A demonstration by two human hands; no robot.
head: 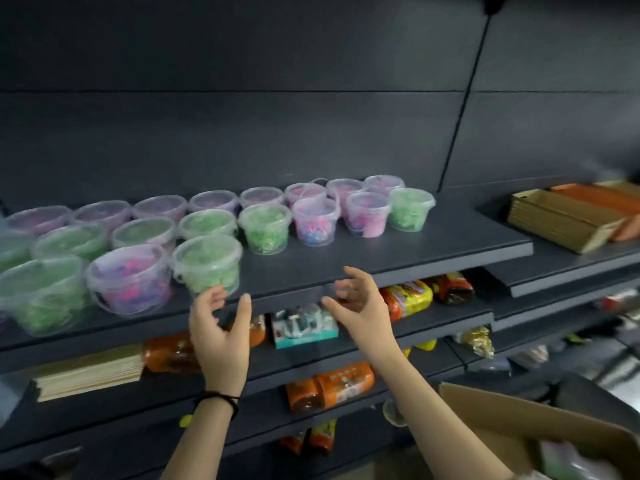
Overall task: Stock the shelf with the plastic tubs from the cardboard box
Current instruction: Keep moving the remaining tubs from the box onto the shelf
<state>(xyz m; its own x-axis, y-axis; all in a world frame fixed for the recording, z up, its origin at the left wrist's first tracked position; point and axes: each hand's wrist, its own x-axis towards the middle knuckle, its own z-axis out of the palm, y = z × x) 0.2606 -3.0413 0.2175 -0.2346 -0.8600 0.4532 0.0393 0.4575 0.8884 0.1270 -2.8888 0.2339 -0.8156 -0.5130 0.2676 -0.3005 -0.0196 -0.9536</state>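
Head view finds the left hand [220, 327] and right hand [356, 306] spread and empty before the dark grey shelf [415, 244], clear lidded plastic tubs [207, 263] packed in rows at centre-left, probably to save space, brown cardboard box [519, 420] lower right.

Clear plastic tubs [265, 225], contents either green or mixed pink-purple-blue. Matte dark grey shelf [415, 244], back wall [277, 133] the same dark grey. Plain brown cardboard box [519, 420]. Lower down: orange packets [346, 379], one yellow-and-orange packet [408, 299], a teal-edged box [304, 327]. At right, tan flat boxes [554, 220] beside an orange flat box [599, 199]. Black band [221, 400] on a wrist.
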